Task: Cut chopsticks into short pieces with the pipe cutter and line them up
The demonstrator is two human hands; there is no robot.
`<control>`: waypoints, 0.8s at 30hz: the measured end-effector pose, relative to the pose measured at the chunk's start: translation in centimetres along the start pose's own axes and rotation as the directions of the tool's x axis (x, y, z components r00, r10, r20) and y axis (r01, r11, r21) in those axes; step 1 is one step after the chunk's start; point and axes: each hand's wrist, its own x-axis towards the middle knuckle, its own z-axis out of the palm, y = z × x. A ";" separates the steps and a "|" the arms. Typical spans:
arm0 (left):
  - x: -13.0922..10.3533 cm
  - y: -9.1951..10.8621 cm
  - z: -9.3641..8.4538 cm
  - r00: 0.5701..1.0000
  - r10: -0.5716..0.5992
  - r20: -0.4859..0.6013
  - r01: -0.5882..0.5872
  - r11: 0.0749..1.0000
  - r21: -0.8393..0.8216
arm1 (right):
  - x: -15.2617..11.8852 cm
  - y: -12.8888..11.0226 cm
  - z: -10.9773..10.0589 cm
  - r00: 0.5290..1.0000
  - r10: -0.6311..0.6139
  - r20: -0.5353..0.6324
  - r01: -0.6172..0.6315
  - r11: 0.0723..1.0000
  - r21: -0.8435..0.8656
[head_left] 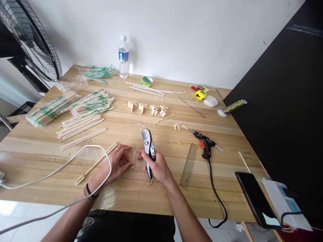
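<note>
My right hand (158,164) is wrapped around a pair of silver and black hand shears (147,151), its rounded head pointing away from me. A small row of short cut sticks (133,159) lies flat on the table between my hands. At the left side of that row is my left hand (121,161), thumb and index finger apart, the thumb tip at the sticks' edge. Long wooden sticks (97,163) lie beside my left forearm. A white cable (109,161) loops across that forearm.
Several small stick assemblies (142,107) stand mid-table. Chopstick bundles (54,107) lie left. To the right are a clear ruler (189,164), a glue gun (205,144) with a black cord, and a phone (257,200) at the edge. A water bottle (123,58) stands behind.
</note>
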 end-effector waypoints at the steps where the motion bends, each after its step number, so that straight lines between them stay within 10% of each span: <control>1: 0.0 -0.1 0.3 1.000 -0.009 -0.005 0.009 1.000 0.015 | 0.0 0.0 0.1 1.000 0.001 -0.006 -0.001 1.000 0.004; 7: -0.2 0.7 0.0 0.998 0.025 -0.050 -0.020 0.996 0.086 | -0.1 -0.1 0.2 1.000 -0.004 -0.006 0.004 0.999 0.045; 17: -0.7 -3.5 -11.4 0.908 -0.011 -0.419 0.285 0.749 0.598 | 0.1 0.8 0.2 0.999 -0.048 0.003 0.047 0.994 0.095; 24: -0.8 -4.9 -12.4 0.918 -0.045 -0.395 0.335 0.622 0.708 | 0.2 0.8 0.4 0.997 -0.083 -0.007 0.083 0.992 0.094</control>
